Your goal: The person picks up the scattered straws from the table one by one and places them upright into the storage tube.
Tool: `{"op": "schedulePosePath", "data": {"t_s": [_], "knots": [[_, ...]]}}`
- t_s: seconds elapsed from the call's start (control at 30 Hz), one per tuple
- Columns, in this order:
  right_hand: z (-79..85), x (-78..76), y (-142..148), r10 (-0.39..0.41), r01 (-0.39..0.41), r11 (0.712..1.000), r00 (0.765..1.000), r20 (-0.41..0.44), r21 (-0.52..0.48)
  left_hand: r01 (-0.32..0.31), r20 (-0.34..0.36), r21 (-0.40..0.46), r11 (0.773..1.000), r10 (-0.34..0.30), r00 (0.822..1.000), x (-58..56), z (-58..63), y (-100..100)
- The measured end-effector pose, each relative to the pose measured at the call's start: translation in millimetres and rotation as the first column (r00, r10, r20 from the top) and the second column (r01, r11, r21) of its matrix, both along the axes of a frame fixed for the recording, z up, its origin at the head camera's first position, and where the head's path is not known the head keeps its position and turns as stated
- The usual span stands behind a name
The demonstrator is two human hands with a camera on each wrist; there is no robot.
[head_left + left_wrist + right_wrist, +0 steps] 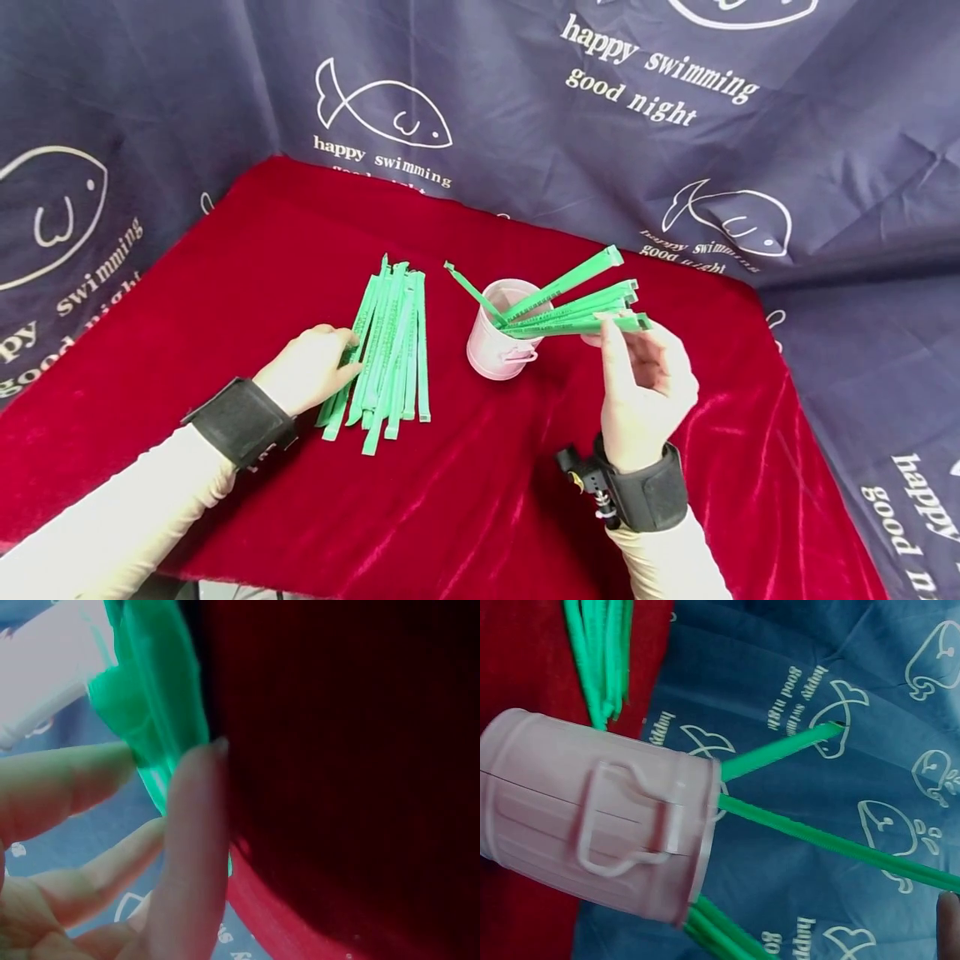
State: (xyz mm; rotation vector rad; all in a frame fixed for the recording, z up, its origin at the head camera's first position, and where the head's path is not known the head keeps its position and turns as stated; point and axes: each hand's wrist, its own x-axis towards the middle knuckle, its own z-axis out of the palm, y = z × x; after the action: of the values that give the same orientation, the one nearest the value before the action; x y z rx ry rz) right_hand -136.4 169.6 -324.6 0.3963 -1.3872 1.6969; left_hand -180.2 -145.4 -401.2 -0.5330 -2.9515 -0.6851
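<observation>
A loose bundle of green wrapped straws (393,342) lies on the red cloth, with printed wrappers and flat ends. My left hand (311,367) is at the bundle's left side, its thumb and index finger pinching straws there; the left wrist view shows its fingers (196,847) against the green wrappers. A pink bucket-shaped cup (491,354) with a small side handle stands upright right of the bundle. Several green straws (573,279) lean out of it to the right, one thin one to the left. My right hand (648,392) pinches the outer end of the lowest right-leaning straw.
Red velvet cloth (450,483) covers the table. A dark blue curtain (510,108) with white fish drawings and lettering hangs behind and at both sides. Black bands (243,421) wrap both wrists, the right one carrying a small camera (588,479).
</observation>
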Motion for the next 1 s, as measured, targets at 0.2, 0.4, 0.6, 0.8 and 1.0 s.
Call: {"op": "schedulePosePath", "data": {"t_s": [0.2,0.4,0.6,0.8,1.0], "knots": [[-16.9,-6.8,1,0.028,-0.031,0.999,0.997,0.07,0.035,-0.036,0.018,0.0,0.999,0.036,0.999,0.2,0.7,1],[-28.9,-11.5,0,0.078,-0.082,0.996,0.994,0.081,0.041,-0.051,0.009,-0.013,0.999,0.051,0.999,1.1,1.9,2],[-36.1,-13.6,-2,0.09,-0.097,0.993,0.99,0.11,0.062,-0.03,0.036,-0.037,0.999,0.032,0.999,1.8,2.4,2],[-42.3,-15.4,-2,0.08,-0.093,0.992,0.984,0.156,0.08,-0.003,0.027,-0.056,0.998,0.005,1.0,2.4,2.6,2],[-49.1,-16.7,0,0.077,-0.1,0.989,0.976,0.204,0.108,-0.01,0.031,-0.057,0.998,0.012,0.999,1.3,2.2,3]]}}
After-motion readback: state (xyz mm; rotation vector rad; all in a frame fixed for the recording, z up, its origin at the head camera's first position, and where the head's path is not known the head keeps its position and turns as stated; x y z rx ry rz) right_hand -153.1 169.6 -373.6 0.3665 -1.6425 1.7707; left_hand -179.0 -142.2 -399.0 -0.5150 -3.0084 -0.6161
